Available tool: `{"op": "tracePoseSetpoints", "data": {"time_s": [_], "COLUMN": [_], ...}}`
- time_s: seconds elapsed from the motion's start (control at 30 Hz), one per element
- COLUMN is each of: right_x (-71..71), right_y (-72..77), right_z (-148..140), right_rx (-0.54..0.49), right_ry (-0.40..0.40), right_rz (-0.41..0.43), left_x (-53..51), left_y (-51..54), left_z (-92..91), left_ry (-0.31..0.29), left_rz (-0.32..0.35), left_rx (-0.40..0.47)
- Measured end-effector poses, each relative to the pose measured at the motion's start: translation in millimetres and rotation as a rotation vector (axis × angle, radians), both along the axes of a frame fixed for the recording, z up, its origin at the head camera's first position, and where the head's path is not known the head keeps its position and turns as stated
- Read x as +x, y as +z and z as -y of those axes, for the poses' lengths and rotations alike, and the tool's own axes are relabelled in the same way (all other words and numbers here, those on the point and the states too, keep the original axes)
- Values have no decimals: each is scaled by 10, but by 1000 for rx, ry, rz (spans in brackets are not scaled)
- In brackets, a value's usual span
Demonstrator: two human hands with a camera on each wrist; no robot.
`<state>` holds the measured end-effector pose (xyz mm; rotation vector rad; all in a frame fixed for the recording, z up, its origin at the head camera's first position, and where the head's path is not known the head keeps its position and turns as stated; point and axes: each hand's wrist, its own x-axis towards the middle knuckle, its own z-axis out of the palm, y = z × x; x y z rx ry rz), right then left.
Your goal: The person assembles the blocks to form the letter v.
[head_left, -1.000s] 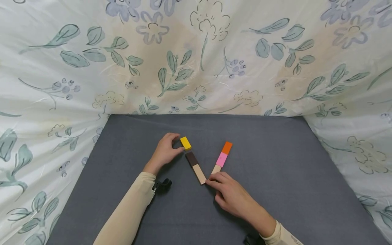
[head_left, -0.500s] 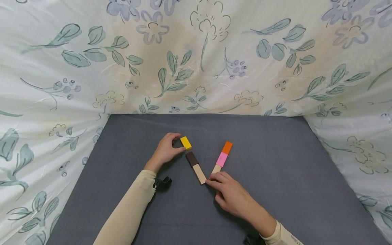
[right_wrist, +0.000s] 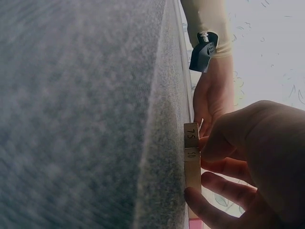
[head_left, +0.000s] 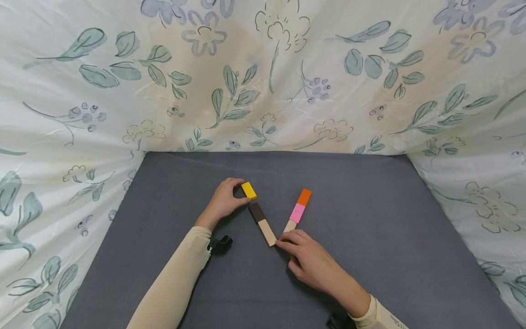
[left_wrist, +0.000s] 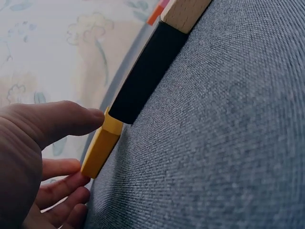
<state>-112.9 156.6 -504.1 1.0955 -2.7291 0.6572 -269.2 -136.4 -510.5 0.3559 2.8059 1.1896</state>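
Observation:
My left hand [head_left: 223,201] pinches a small yellow block [head_left: 249,190] end to end, thumb at its near end and fingertips at its far end. Just past the thumb lies a dark brown block [head_left: 256,212], end to end with a plain wooden block [head_left: 267,233]. This row slants toward my right hand [head_left: 310,260]. A second row holds an orange block [head_left: 304,197], a pink block [head_left: 297,213] and another plain wooden block [head_left: 289,225], partly covered by the right fingers. These fingers touch the wooden blocks where the rows meet. In the right wrist view, wooden ends [right_wrist: 191,135] carry printed numbers.
A dark grey cloth [head_left: 370,237] covers the table. Behind it and along both sides hangs a white floral curtain [head_left: 283,91]. A black wrist camera [head_left: 221,245] sits at the left cuff, close above the cloth.
The left thumb and fingertips have edged slightly right, closer about the yellow block. The right hand and the other blocks stay in place; the head view has shifted slightly.

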Motion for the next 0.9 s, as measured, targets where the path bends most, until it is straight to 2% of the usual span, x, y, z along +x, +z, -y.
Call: {"op": "tracePoseSetpoints", "data": {"time_s": [0.5, 0.9], "right_x": [-7, -10], "right_y": [-25, -31], "right_z": [0, -6], "right_rx": [-10, -18], "right_ry": [4, 10], "right_rz": [-12, -23], "left_x": [-40, -48], "left_y": [-23, -42], "left_z": [-35, -47], "left_ry": [5, 8], "left_rz": [6, -16], "left_rx": [-26, -25]}}
